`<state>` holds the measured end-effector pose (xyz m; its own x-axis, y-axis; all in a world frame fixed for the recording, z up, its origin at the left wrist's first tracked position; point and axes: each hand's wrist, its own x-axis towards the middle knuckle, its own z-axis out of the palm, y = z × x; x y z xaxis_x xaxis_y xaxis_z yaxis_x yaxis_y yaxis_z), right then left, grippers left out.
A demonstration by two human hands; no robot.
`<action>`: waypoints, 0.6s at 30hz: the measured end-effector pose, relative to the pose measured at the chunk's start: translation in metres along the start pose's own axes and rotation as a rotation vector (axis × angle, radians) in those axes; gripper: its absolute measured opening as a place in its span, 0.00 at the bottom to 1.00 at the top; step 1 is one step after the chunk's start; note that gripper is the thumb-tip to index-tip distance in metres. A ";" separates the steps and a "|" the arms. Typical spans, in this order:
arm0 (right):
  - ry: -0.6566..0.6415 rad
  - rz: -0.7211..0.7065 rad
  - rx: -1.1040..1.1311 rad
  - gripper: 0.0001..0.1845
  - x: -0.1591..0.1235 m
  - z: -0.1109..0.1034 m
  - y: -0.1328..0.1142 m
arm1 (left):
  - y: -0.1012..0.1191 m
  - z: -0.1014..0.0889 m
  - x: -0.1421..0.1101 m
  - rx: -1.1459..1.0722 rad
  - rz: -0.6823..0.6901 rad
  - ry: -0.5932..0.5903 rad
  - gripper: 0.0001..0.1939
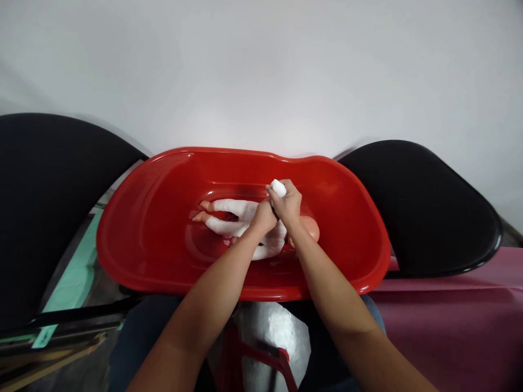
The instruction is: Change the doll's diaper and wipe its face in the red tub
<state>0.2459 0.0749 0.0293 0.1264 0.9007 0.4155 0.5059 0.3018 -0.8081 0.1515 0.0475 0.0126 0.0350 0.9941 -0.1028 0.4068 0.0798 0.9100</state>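
Observation:
A baby doll point(235, 226) in white clothing lies inside a red baby bathtub point(155, 218), feet to the left and head to the right. My right hand point(289, 202) is closed around a white bunched piece of cloth point(278, 188) above the doll's chest. Whether this cloth is the doll's sleeve or a separate piece, I cannot tell. My left hand point(265, 216) is closed just below and left of the right one, over the doll's body. Its fingertips are hidden, and so is what they grip. My forearms and hands cover part of the doll's torso and head.
Black chair-like surfaces stand at the left point(53, 207) and right point(425, 212) of the tub. A pale wall point(261, 76) rises behind it. Pink material point(453, 321) lies at the lower right. A red frame point(265, 356) shows below the tub, between my legs.

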 end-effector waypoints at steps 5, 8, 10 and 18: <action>0.104 0.205 0.109 0.25 0.003 -0.001 -0.008 | 0.000 0.001 -0.002 0.003 0.051 -0.042 0.14; 0.126 0.272 0.253 0.26 0.005 -0.001 -0.009 | 0.001 0.000 -0.003 -0.031 0.086 -0.036 0.16; 0.115 0.312 0.340 0.26 0.006 -0.001 -0.009 | 0.003 -0.002 -0.003 -0.041 0.099 -0.032 0.17; -0.029 -0.230 -0.017 0.14 0.000 0.001 -0.002 | -0.005 0.002 0.004 -0.093 -0.015 0.094 0.05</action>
<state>0.2443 0.0746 0.0301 -0.0184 0.8178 0.5752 0.5327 0.4949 -0.6865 0.1512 0.0509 0.0064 -0.0579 0.9949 -0.0825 0.3204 0.0968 0.9423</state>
